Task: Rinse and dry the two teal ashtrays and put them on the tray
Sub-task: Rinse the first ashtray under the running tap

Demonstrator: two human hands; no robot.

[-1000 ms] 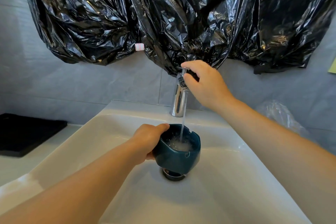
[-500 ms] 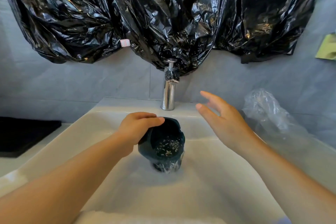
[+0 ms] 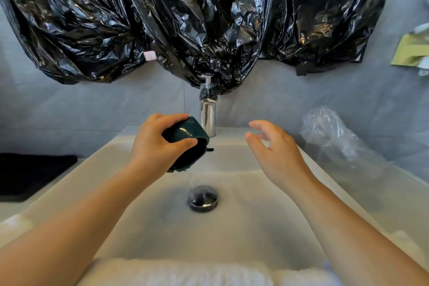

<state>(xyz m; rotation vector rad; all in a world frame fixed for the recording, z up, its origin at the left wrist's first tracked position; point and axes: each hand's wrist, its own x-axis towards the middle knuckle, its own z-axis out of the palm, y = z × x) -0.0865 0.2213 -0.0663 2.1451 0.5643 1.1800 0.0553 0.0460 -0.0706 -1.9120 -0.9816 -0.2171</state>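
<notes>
At frame centre, the left hand [image 3: 155,144] grips the teal ashtray [image 3: 185,144] tipped over the sink [image 3: 232,162], water trickling toward the drain [image 3: 202,198]. The right hand [image 3: 274,153] hovers loose-fingered, holding nothing. Wet glaze may slip from that one-handed grip and chip against the basin.

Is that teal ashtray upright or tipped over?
Tipped. The left hand holds the teal ashtray tilted mouth-down over the sink, and a thin stream of water falls from it toward the drain.
</notes>
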